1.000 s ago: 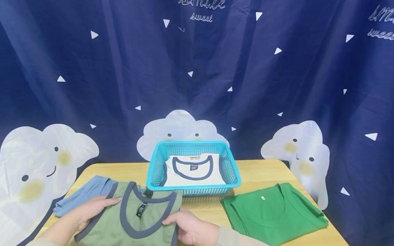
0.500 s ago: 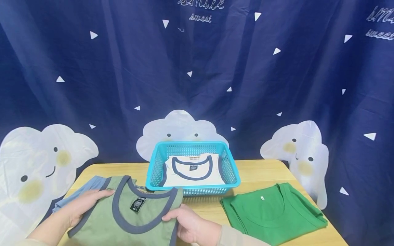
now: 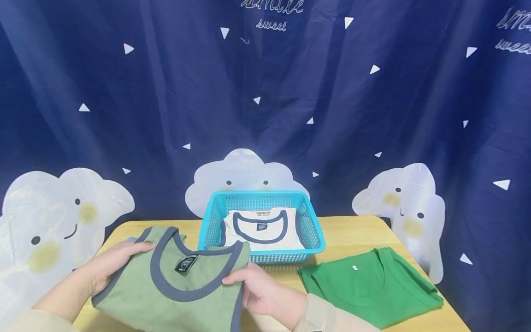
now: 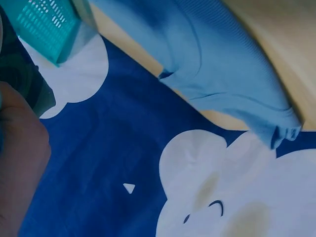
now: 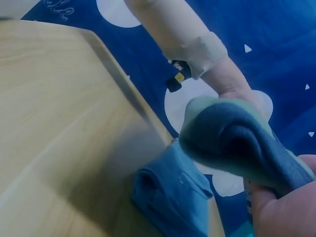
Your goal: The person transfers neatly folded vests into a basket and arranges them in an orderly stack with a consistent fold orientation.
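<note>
Grips with the left hand [image 3: 114, 265] a folded sage-green, navy-trimmed fabric tank top [image 3: 174, 308], seemingly clear of the pale wooden counter [image 3: 348, 233], in front of a turquoise plastic basket [image 3: 274, 253]; pinches its right edge with the right hand [image 3: 261, 289].

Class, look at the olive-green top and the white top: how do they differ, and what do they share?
Colour: the olive-green top is a muted green, while the white top is white.
Place: the left hand and right hand hold the olive-green top; the white top lies in the basket.
Shared: both have navy neck trim.
</note>
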`<state>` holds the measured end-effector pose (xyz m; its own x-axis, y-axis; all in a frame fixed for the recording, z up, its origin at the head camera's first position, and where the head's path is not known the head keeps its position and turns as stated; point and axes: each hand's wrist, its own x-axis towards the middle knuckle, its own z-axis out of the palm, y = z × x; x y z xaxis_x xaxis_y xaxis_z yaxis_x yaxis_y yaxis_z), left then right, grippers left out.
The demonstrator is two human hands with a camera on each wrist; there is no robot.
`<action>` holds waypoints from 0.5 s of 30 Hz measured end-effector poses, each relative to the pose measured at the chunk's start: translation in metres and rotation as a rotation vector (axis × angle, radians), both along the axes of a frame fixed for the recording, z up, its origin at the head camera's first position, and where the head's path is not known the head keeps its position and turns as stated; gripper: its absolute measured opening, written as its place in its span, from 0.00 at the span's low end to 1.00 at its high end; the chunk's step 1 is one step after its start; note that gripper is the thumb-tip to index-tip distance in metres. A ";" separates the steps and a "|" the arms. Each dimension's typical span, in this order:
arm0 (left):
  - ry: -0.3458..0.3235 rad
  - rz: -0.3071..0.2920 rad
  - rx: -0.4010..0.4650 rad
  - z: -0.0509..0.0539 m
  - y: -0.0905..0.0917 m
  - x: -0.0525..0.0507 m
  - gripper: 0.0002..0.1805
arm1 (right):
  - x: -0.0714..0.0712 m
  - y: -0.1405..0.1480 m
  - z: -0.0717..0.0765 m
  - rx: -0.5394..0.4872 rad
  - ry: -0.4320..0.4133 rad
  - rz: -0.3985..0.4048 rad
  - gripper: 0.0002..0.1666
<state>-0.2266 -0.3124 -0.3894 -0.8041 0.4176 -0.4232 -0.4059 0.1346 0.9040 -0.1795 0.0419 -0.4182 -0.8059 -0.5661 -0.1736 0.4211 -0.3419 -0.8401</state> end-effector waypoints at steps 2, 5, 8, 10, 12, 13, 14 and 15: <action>0.008 -0.010 0.006 0.005 0.001 0.000 0.21 | -0.001 0.002 0.004 -0.004 0.004 0.020 0.16; 0.016 -0.030 0.019 0.014 0.004 -0.001 0.21 | -0.004 0.005 0.011 -0.004 0.024 0.044 0.17; 0.023 -0.034 0.027 0.024 0.008 -0.003 0.21 | -0.007 0.010 0.020 0.009 0.058 0.048 0.18; 0.025 -0.020 0.033 0.030 0.010 -0.004 0.19 | -0.010 0.013 0.026 0.019 0.076 0.049 0.19; 0.044 -0.009 0.035 0.036 0.012 -0.005 0.19 | -0.013 0.016 0.032 0.034 0.091 0.042 0.20; 0.050 -0.001 0.035 0.038 0.014 -0.006 0.19 | -0.014 0.017 0.035 0.044 0.092 0.039 0.20; 0.059 0.009 0.033 0.041 0.016 -0.006 0.18 | -0.016 0.019 0.037 0.054 0.093 0.030 0.20; 0.069 0.017 0.028 0.042 0.018 -0.007 0.18 | -0.018 0.021 0.039 0.061 0.091 0.022 0.20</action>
